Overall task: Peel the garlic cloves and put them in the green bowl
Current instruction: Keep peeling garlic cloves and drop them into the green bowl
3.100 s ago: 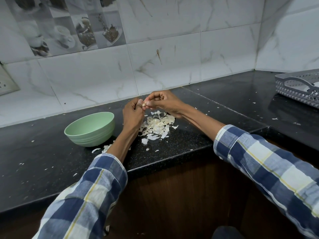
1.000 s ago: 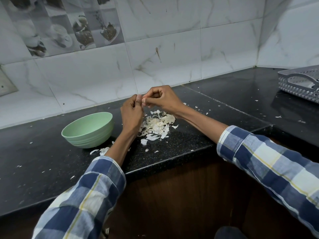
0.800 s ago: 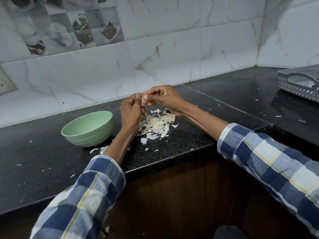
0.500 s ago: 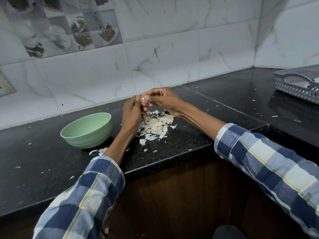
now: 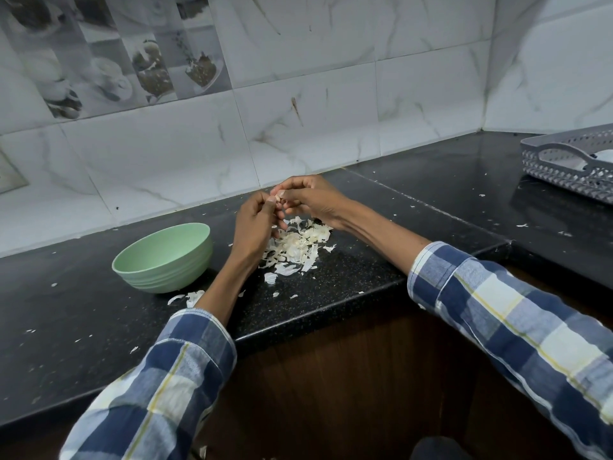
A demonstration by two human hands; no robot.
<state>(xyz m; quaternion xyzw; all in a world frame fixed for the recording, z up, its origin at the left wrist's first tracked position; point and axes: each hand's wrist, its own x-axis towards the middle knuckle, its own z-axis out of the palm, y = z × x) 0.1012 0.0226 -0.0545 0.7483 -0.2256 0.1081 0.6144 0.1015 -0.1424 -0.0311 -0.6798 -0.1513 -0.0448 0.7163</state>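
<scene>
While two hands' fingers [image 5: 280, 189] pinch one garlic clove [image 5: 279, 194], one green bowl [image 5: 164, 257], one peel heap [image 5: 297, 245]

I can read no text, label, brand or number anywhere here. The wall tiles [image 5: 142, 61] above the desk's far left edge carry only printed pictures of cups and food, with no lettering I can make out.

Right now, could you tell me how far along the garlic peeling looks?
A pile of peeled skins on the counter points to earlier peeling. In hand: the left hand and right hand pinch a garlic clove above it. Left: getting it into the green bowl, whose contents are hidden from this angle.
</scene>
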